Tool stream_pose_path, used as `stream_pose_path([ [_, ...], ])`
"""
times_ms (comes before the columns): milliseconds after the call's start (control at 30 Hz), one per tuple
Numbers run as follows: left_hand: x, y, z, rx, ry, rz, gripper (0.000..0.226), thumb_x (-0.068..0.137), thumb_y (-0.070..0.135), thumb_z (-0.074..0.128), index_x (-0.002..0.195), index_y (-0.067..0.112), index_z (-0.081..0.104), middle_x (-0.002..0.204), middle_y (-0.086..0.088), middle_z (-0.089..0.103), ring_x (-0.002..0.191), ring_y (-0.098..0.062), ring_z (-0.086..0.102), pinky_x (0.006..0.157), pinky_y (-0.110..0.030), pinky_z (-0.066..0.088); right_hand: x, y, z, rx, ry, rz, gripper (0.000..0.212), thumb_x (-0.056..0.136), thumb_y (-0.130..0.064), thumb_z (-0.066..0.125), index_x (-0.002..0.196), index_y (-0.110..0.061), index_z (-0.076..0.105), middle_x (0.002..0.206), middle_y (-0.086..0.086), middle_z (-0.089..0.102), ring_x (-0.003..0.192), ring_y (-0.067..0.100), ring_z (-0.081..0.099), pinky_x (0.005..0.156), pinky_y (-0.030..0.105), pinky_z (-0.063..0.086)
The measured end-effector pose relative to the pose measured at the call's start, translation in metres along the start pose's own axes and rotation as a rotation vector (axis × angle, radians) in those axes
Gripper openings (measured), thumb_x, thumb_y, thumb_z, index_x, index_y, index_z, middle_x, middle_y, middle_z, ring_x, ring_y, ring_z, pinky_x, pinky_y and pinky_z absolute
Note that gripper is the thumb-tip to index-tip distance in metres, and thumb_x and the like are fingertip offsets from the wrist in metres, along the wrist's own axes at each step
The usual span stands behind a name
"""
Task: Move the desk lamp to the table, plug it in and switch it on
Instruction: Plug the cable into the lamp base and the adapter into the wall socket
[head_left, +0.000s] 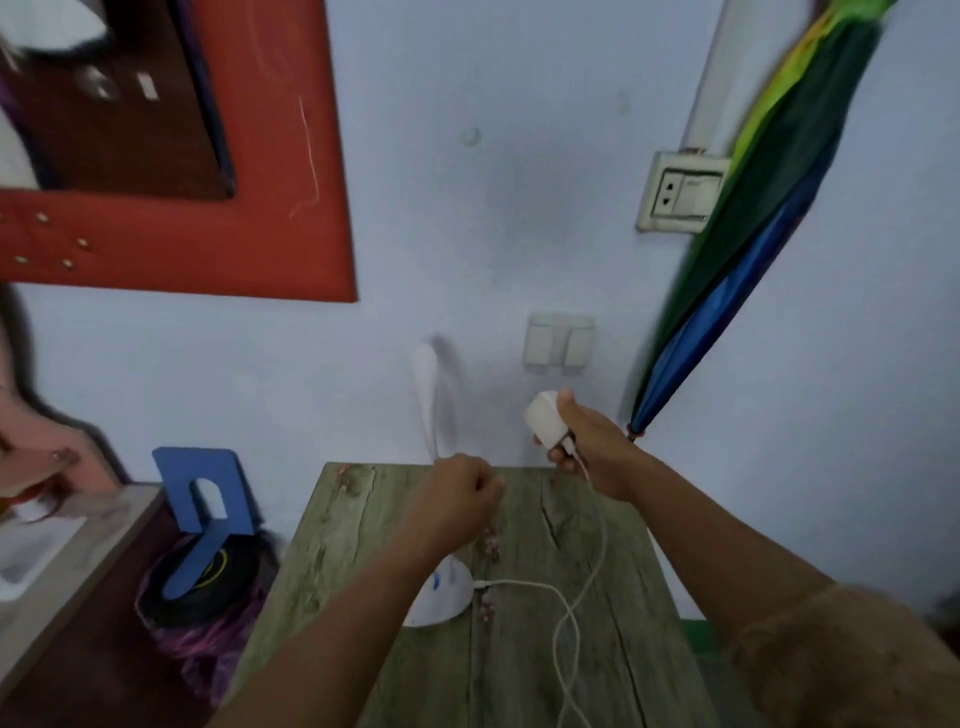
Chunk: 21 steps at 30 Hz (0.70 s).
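The white desk lamp stands on the grey-green wooden table (597, 649); its round base (441, 597) shows under my left forearm and its thin neck and head (427, 384) rise blurred in front of the wall. My left hand (457, 499) is closed around the neck low down. My right hand (587, 441) holds the white plug adapter (544, 420) up above the table's far edge. Its white cable (576, 597) runs down over the table to the base. A wall socket (680, 192) sits high on the right.
Below the socket is a double light switch (558, 340). A folded multicoloured umbrella (753, 218) hangs beside the socket. A red-framed mirror (182, 156) is at upper left. A blue bookend (205, 499) stands on a lower cabinet left of the table.
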<state>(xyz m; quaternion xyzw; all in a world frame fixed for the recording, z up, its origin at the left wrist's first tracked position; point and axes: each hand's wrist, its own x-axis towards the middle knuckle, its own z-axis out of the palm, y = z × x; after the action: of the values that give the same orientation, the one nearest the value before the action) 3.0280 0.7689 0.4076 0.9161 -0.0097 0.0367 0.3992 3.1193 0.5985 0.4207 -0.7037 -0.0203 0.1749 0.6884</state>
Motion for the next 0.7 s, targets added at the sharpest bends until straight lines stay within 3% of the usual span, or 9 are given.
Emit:
stream_pose_path([
  [200, 0.036, 0.055, -0.012, -0.121, 0.124, 0.123, 0.026, 0.088, 0.018, 0.054, 0.075, 0.000, 0.067, 0.075, -0.014, 0.071, 0.070, -0.026, 0.068, 0.072, -0.045, 0.058, -0.005, -0.045, -0.015, 0.040, 0.010, -0.021, 0.041, 0.087, -0.037, 0.062, 0.108, -0.001, 0.058, 0.069, 0.006, 0.054, 0.051, 0.009, 0.049, 0.045, 0.020, 0.038],
  [433, 0.094, 0.079, -0.013, -0.130, 0.156, 0.171, 0.019, 0.087, 0.008, 0.052, 0.086, 0.002, 0.071, 0.082, -0.014, 0.072, 0.077, -0.027, 0.068, 0.077, -0.045, 0.057, 0.021, -0.087, -0.038, -0.038, 0.305, -0.159, 0.020, 0.094, -0.019, 0.046, 0.104, -0.005, 0.056, 0.084, 0.016, 0.069, 0.048, 0.013, 0.053, 0.042, 0.023, 0.042],
  [700, 0.152, 0.147, -0.035, -0.134, 0.204, 0.326, 0.021, 0.086, 0.008, 0.052, 0.093, 0.007, 0.072, 0.095, -0.011, 0.074, 0.090, -0.028, 0.068, 0.085, -0.038, 0.054, 0.026, -0.176, -0.086, -0.352, 0.574, -0.452, 0.017, 0.094, -0.026, 0.048, 0.102, -0.012, 0.054, 0.086, 0.021, 0.064, 0.050, 0.019, 0.057, 0.037, 0.021, 0.046],
])
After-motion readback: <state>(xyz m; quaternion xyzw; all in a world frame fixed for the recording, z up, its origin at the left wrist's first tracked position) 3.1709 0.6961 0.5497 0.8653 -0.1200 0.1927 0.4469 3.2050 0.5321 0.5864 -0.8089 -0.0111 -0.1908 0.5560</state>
